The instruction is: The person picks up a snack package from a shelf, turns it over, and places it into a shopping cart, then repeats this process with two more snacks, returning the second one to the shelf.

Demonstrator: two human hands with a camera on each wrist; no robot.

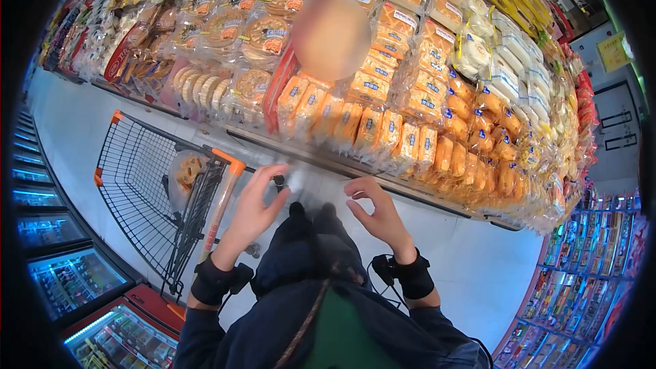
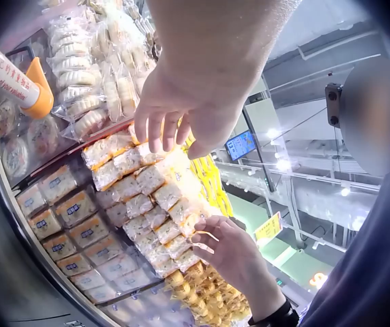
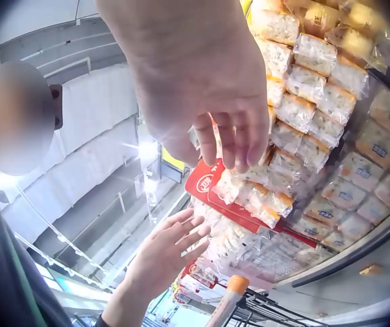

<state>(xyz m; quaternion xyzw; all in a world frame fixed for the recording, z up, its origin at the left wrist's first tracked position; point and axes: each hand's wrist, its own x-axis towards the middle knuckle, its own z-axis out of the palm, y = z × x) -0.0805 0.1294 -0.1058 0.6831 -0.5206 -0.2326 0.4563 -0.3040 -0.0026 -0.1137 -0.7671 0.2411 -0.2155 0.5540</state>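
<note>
My left hand (image 1: 258, 199) is held in the air just right of the shopping cart's handle (image 1: 220, 206), fingers relaxed and holding nothing. Opposite it, my right hand (image 1: 380, 213) hovers in front of the display edge with loosely bent fingers, empty too. Beyond both hands lie rows of plastic-wrapped bread (image 1: 369, 127), stacked on a sloping display. In the left wrist view the fingers of the left hand (image 2: 195, 102) hang loosely, and wrapped bread (image 2: 140, 184) shows behind them. The right wrist view shows the right hand (image 3: 201, 88) with its fingers drooping and apart from the packs.
A wire shopping cart (image 1: 140, 188) stands at the left with a clear bag of food (image 1: 186, 172) in it. The display's front rail (image 1: 328, 162) runs across before me. Glass-topped freezers (image 1: 126, 342) line the left; stocked shelves (image 1: 581, 266) stand at the right.
</note>
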